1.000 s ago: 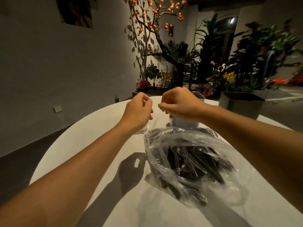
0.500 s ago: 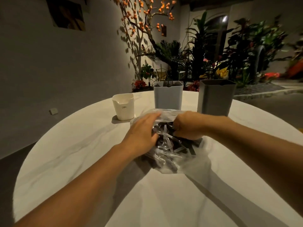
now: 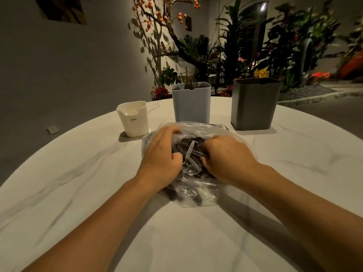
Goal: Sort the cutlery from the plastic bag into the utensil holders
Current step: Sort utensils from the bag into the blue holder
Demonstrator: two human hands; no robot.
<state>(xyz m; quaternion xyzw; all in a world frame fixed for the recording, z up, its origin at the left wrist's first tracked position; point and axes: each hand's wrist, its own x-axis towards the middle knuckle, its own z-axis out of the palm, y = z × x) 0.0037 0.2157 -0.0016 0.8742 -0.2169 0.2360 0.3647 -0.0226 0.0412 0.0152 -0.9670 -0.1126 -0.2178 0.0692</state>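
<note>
**Spoon lies between your hands**

Your left hand [image 3: 162, 156] and right hand [image 3: 225, 160] grip the plastic bag [image 3: 196, 190] open. The clear spoon [image 3: 189, 157] runs 12-to-6 — apparently nearer your left. Holders [image 3: 191, 104] wait at 12.

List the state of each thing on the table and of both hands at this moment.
Plastic bag: lying on the table, mouth pulled open.
Cutlery: clear and dark pieces, in the bag.
Left hand: gripping the bag's left edge.
Right hand: fingers curled into the opening; its grip is hidden.
White holder: upright, looks empty.
Light blue holder: upright, fork tines showing above the rim.
Dark grey holder: upright, contents unseen.
</note>
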